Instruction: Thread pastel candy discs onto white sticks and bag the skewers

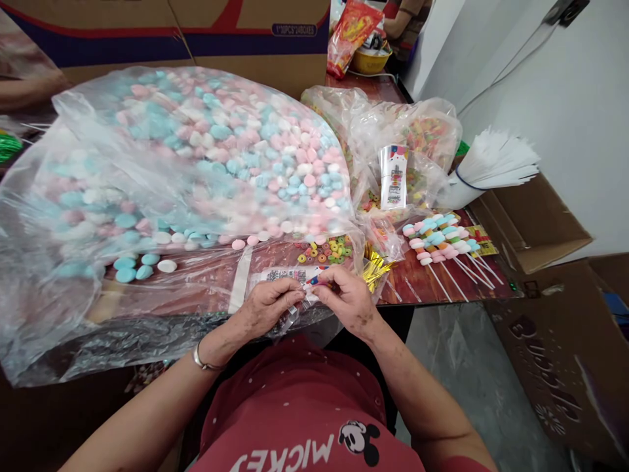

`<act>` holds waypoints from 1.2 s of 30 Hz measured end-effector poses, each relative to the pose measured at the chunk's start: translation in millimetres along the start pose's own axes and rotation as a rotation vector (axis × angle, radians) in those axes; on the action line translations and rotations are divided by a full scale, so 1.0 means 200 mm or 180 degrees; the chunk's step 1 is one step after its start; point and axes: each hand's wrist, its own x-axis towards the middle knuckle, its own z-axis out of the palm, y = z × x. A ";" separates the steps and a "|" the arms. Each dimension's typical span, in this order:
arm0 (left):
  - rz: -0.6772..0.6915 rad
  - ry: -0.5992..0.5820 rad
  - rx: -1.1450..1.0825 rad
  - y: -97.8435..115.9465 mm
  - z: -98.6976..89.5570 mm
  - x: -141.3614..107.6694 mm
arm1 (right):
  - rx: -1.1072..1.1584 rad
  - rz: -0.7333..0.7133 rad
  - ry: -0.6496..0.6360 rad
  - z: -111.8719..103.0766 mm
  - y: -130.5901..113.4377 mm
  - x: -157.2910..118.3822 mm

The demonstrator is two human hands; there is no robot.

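At the table's front edge, my left hand (265,305) and my right hand (350,303) meet, fingertips closed in a pinch. Between them is a small see-through printed wrapper (293,317), partly hidden by my fingers. Just behind it lie more printed wrappers (275,275). Ring-shaped candies (334,249) in green, yellow and red are scattered beyond my right hand. Beside that hand lies a bunch of gold twist ties (376,269). To the left spreads a large plastic bag of pink, blue and white marshmallows (295,164), several of which lie loose near its opening.
Finished-looking marshmallow skewers (442,239) lie at the right. Behind them are a bundle of white sticks (498,160), a banded stack of printed labels (394,177) and bags of ring candies (427,134). Cardboard boxes (550,341) stand right; another person's arm (32,92) shows left.
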 end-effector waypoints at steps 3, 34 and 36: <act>0.0063 0.0011 -0.0034 -0.01 0.00 0.00 | 0.0045 0.0171 -0.0086 0.00 -0.01 0.00; 0.0293 0.0405 0.0641 0.00 -0.10 -0.02 | -0.4546 0.1214 0.1383 -0.90 0.40 -0.35; 0.0310 0.0460 0.0694 -0.01 -0.12 -0.02 | -0.4542 0.1193 0.1298 -0.90 0.41 -0.35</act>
